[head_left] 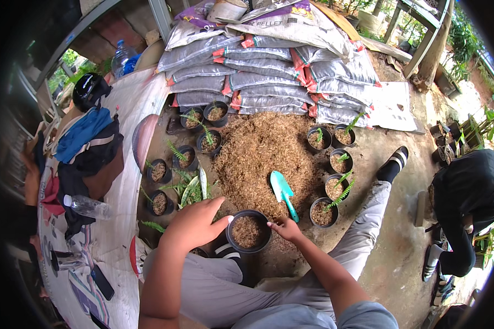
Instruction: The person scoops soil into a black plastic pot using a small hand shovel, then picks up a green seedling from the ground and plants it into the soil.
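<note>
A black plastic pot (249, 231), partly filled with brown chopped planting mix, stands before me. My right hand (285, 228) pinches its right rim between thumb and fingers. At its upper left is my left hand (201, 222), palm down, the thumb at or near the rim; whether it touches cannot be told. Beyond the pot lies a heap of brown mix (263, 152), with a turquoise hand trowel (282, 189) resting on it. Cut fern fronds and variegated snake plant leaves (190, 190) lie left of the heap, partly behind my left hand.
Potted fern cuttings (322, 212) flank the heap on both sides. Stacked plastic sacks (267, 78) rise behind it. At left, a pale sheet (123, 135) bears a clear bottle (88, 207), a phone (102, 282) and a black helmet (90, 91). Another person (465, 197) is at right.
</note>
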A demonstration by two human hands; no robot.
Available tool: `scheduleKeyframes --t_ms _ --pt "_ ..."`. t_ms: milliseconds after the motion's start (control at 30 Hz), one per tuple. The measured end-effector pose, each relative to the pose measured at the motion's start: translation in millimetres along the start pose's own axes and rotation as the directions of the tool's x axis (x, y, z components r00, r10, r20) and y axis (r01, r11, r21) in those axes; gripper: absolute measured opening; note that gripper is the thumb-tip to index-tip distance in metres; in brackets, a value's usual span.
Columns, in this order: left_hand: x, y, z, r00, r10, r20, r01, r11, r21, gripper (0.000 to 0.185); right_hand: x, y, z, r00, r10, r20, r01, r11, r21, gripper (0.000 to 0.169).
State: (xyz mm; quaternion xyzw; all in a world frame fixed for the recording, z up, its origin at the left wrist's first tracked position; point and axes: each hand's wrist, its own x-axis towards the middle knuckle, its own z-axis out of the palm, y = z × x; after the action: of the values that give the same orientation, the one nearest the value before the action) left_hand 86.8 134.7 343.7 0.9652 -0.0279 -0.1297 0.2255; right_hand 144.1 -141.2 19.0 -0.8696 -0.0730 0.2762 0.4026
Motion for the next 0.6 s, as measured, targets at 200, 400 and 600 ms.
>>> scheduleKeyframes --t_ms 200,400,600 --pt "3 1 1 1.0 0.004 0.002 -0.004 1.0 -0.009 0.058 39 32 -5 0.853 -0.12 -0.507 0.134 0.991 -0.009 0.03" --pt "0 0 -1 1.0 -0.011 0.001 0.011 1.0 0.015 0.057 54 34 -5 0.902 0.136 -0.41 -0.238 0.949 -0.208 0.04" --pt "1 2 0 1.0 -0.014 0.021 0.014 1.0 0.01 0.056 69 32 -11 0.942 0.111 -0.316 -0.21 0.931 -0.298 0.047"
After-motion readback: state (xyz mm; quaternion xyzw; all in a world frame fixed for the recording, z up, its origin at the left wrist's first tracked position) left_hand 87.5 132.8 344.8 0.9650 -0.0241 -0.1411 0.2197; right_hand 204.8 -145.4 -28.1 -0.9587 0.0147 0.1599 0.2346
